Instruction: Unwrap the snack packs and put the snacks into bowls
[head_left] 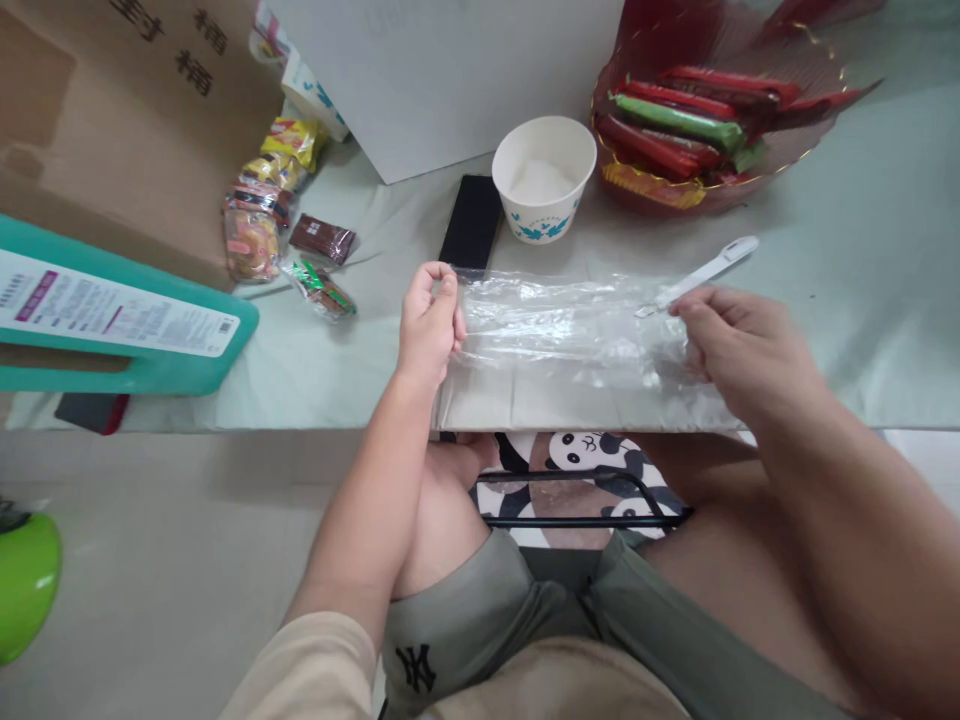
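Note:
A clear plastic bag (555, 325) is stretched between my two hands just above the table's front edge. My left hand (431, 325) is closed on its left end, thumb against the curled fingers. At the other end my right hand (739, 345) pinches the bag. A white plastic utensil (709, 270), perhaps a small knife or cutter, lies beside my right fingertips; I cannot tell whether they touch it. Behind the bag stands a white paper cup (544, 180) with blue leaf prints and something whitish inside. A black phone (472, 225) lies flat next to the cup.
A red, gold-rimmed bowl (652, 200) of wrapped snack sticks stands at the back right. Small wrapped snacks (255, 225) lie at the left, near a cardboard box (135, 150) and a teal container (225, 365). A white box (450, 80) stands behind the cup.

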